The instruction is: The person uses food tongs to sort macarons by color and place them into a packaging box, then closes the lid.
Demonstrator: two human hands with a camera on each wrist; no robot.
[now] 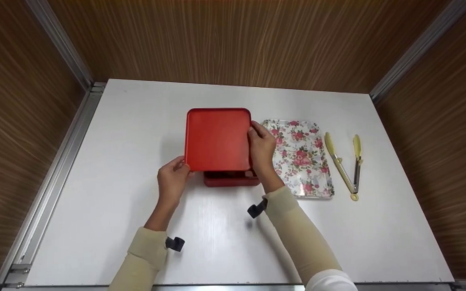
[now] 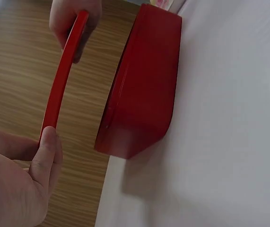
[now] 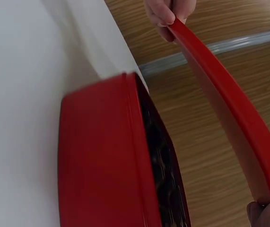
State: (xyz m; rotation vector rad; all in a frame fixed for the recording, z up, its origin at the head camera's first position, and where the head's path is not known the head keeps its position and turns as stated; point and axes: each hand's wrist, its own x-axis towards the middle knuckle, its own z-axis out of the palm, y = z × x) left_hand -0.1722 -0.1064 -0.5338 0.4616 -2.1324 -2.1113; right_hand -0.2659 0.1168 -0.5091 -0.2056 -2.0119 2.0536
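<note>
Both hands hold a square red lid (image 1: pixel 219 139) in the air above a red box (image 1: pixel 231 180). My left hand (image 1: pixel 172 180) pinches the lid's near left corner, thumb on one face. At the lid's right edge, my right hand (image 1: pixel 262 149) grips it between thumb and fingers. The left wrist view has the lid (image 2: pixel 59 85) edge-on, apart from the box (image 2: pixel 146 80). In the right wrist view the box (image 3: pixel 101 161) is open at the top, with dark contents or lining inside that I cannot make out. The lid hides most of the box in the head view.
Right of the box lies a floral tray (image 1: pixel 301 161). Beyond it, yellow-tipped tongs (image 1: pixel 344 173) lie spread on the white table (image 1: pixel 107 161). Wood-grain panels (image 1: pixel 217 44) stand at the back and both sides, with a metal rail (image 1: pixel 55 173) along the left.
</note>
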